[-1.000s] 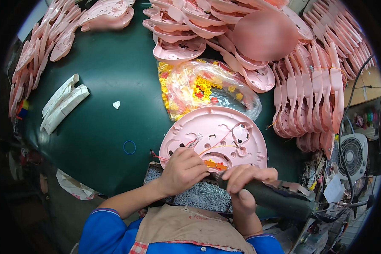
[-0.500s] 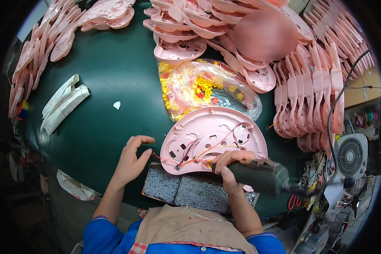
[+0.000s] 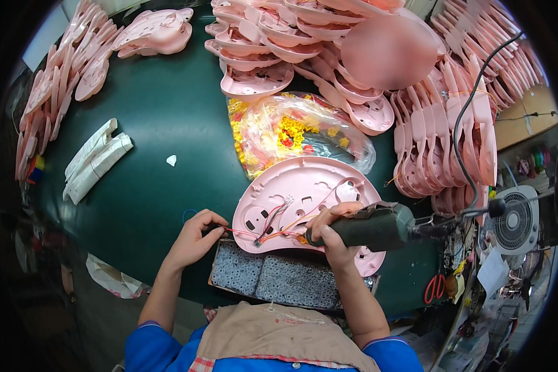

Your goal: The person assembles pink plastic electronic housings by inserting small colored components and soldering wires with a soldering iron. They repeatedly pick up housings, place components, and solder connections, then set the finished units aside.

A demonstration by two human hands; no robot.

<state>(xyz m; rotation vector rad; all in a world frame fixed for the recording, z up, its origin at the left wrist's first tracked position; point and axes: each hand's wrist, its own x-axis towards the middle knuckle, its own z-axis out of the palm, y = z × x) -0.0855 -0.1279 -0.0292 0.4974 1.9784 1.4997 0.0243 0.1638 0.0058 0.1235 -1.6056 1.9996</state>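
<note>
A pink plastic shell [image 3: 270, 186], its hollow side up, lies in front of me with thin wires running across its posts and round recesses. My left hand [image 3: 193, 243] is at its left edge, thumb and forefinger pinched on the red wires [image 3: 239, 232]; a blue wire end [image 3: 188, 214] shows behind the fingers. In my right hand [image 3: 336, 239] is a dark power screwdriver [image 3: 378, 227], lying nearly level and pointing left over the shell's near edge. My fingers hide its tip.
A box of small metal parts [image 3: 291, 279] stands between the shell and my apron. Beyond lies a clear bag of yellow and red pieces [image 3: 301, 133]. Stacked pink shells [image 3: 254, 80] fill the back and right. A black cable [image 3: 460, 133], red-handled scissors [image 3: 434, 289] and a fan [image 3: 516, 220] are rightward.
My left thumb and forefinger, apart before, have closed on the red wires. The screwdriver's rear end has swung up and away from me, uncovering more of the shell's near right end.
</note>
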